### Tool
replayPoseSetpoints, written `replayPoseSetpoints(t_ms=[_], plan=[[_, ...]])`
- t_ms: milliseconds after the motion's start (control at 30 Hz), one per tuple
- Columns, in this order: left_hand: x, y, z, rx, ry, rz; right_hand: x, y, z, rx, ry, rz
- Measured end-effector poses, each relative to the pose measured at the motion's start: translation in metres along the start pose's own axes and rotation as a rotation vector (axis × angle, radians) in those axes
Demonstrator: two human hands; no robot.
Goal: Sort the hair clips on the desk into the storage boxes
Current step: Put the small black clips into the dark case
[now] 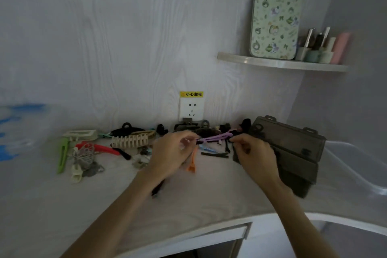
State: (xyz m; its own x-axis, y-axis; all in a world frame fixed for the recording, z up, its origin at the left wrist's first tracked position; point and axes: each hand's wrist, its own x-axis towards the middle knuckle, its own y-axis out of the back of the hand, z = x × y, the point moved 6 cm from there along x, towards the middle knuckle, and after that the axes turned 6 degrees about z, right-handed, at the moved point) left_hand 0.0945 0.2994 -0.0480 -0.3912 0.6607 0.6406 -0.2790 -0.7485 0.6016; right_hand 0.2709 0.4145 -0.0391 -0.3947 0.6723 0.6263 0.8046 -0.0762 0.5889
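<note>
A purple hair clip [215,138] is held above the desk between both hands. My left hand [170,154] pinches its left end and my right hand [254,153] pinches its right end. Right of my right hand stand stacked dark translucent storage boxes [293,151], the top one tilted. Several clips lie scattered on the desk: an orange clip [192,163] below the purple one, a beige claw clip [130,141], a red clip [100,148], a green clip [62,154] and a black clip [214,154].
A wall socket [191,109] with a yellow warning label sits behind the clips. A corner shelf [282,64] up right carries a patterned tin and cosmetics. The desk [188,205] has a curved front edge. A blurred blue-and-white object [18,130] lies at far left.
</note>
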Motion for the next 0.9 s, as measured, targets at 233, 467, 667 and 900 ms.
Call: replayPoseSetpoints(t_ms=[233,467,667,900], plan=[[-0.046,0.075,-0.089,0.071,0.318,-0.103,-0.034,-0.097,-0.077,0.097,0.140,-0.366],[-0.066,0.058,-0.089,0.151,0.173,-0.236,-0.017,-0.123,-0.076,0.095,0.018,-0.190],[-0.065,0.049,-0.084,0.069,0.137,-0.180,-0.004,-0.125,-0.040,0.018,-0.239,-0.146],[-0.061,0.057,-0.094,0.137,0.217,-0.084,0.006,-0.140,-0.053,-0.186,-0.116,-0.283]])
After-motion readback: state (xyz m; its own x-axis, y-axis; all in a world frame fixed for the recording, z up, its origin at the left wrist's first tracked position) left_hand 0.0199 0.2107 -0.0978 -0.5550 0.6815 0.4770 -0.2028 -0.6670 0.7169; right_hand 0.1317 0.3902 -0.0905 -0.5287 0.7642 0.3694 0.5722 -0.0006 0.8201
